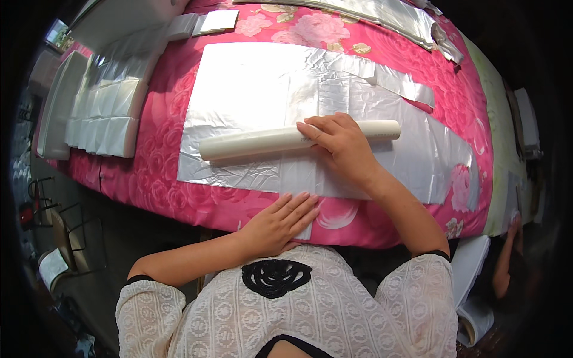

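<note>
A large silvery-white plastic bag (239,77) lies flat on the pink flowered cloth, its handle-like strips toward the right. Across it rests a long white tube (256,143), slightly tilted up toward the right. My right hand (341,143) grips this tube right of its middle, thumb on the near side and fingers curled over the top. Close to my body, my left hand (279,222) lies flat at the near edge of the cloth, fingers stretched out. A bit of white sheet (303,232) shows beside its fingertips; what lies under the palm is hidden.
Stacks of folded clear-wrapped packets (107,113) stand at the left, beside a white box (59,107). A pile of silvery bags (382,18) lies along the far edge. At the far right, another person's arm (506,262) shows. A chair (57,238) stands lower left.
</note>
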A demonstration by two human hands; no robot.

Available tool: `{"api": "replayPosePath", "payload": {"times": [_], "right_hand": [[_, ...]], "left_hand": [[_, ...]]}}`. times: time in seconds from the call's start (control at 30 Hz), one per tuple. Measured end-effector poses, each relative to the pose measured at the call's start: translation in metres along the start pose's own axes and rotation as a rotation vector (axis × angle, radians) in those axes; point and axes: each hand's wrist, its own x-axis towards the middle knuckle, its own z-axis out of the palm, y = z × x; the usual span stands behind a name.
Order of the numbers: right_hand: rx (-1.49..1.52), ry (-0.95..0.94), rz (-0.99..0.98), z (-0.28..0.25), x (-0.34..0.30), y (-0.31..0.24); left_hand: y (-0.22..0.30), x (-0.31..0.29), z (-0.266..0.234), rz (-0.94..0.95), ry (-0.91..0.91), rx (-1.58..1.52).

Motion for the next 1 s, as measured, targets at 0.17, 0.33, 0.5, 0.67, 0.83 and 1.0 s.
{"api": "replayPosePath", "payload": {"times": [0.17, 0.33, 0.5, 0.67, 0.83, 1.0], "right_hand": [[-0.073, 0.084, 0.091, 0.006, 0.054, 0.069], [0.012, 0.183, 0.099, 0.009, 0.053, 0.059], [0.367, -0.199, 0.001, 0.003, -0.007, -0.005], [0.314, -0.216, -0.097, 0.008, -0.041, -0.030], [0.268, -0.133, -0.010, 0.010, -0.043, -0.037], [0.173, 0.019, 0.012, 0.022, -0.044, -0.036]], "left_hand": [[-0.008, 0.000, -0.005, 0.075, -0.023, -0.118], [-0.025, -0.015, -0.002, 0.195, 0.058, -0.261], [-0.033, -0.023, 0.000, 0.293, 0.135, -0.175], [-0.039, -0.025, -0.002, 0.366, 0.184, -0.095], [-0.042, -0.020, -0.013, 0.267, 0.467, -0.559], [-0.049, -0.002, -0.035, 0.019, 0.276, -0.155]]}}
